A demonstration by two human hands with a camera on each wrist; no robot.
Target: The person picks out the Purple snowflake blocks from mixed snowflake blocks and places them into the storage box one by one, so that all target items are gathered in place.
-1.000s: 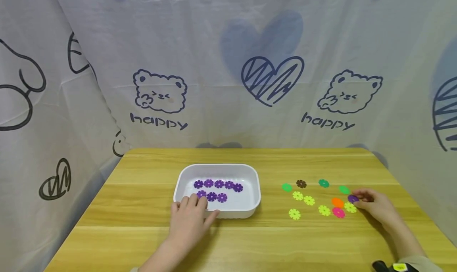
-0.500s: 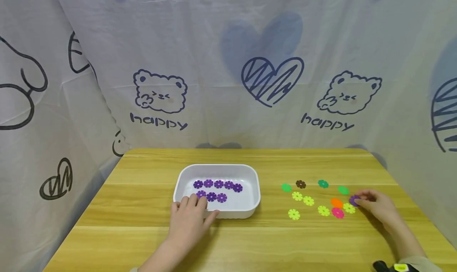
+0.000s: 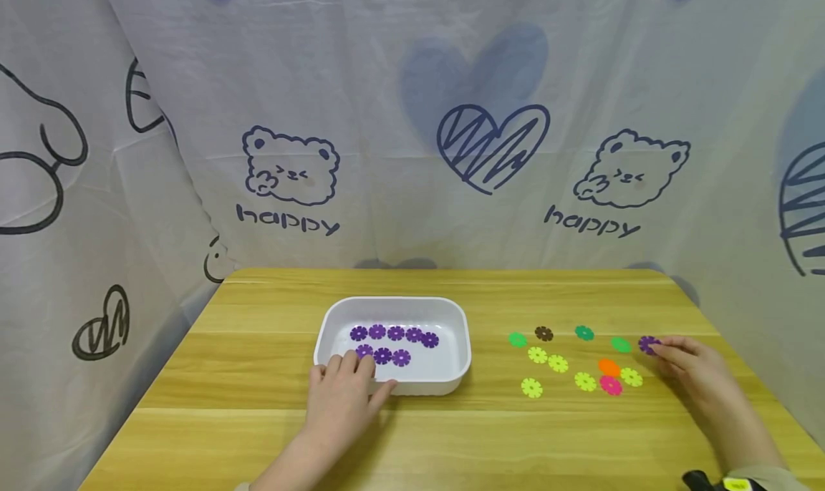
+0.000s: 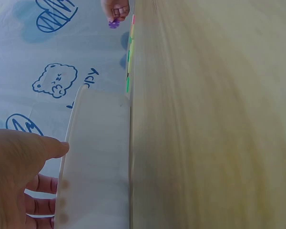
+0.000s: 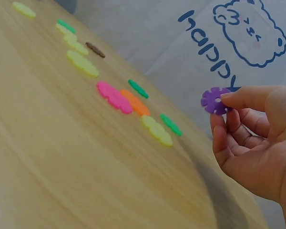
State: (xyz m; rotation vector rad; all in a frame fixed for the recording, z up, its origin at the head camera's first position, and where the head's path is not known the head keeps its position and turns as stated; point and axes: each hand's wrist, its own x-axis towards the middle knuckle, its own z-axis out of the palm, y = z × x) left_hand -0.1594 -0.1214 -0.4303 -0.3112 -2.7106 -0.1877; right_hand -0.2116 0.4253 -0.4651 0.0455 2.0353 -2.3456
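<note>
My right hand (image 3: 699, 369) pinches a purple notched plastic disc (image 5: 215, 101) between thumb and fingers, raised above the table at the right. My left hand (image 3: 341, 398) holds the near wall of a white plastic box (image 3: 454, 348), its fingers over the rim and the thumb at the outside, as the left wrist view shows. Inside the box lie several purple discs (image 3: 396, 333) in two rows; my left fingers partly cover one. Nearest the right hand on the table are a light green disc (image 3: 621, 345) and a yellow one (image 3: 631, 376).
Between the box and my right hand lie more loose discs: several yellow ones (image 3: 558, 363), a green (image 3: 518, 340), a brown (image 3: 544, 333), a teal (image 3: 584, 333), an orange (image 3: 609, 367) and a pink (image 3: 611, 385). A printed curtain (image 3: 399, 190) hangs behind the wooden table (image 3: 464, 441).
My right hand has lifted the purple disc up from beside the orange and yellow discs, moving it slightly right. The left hand and the box have stayed in place.
</note>
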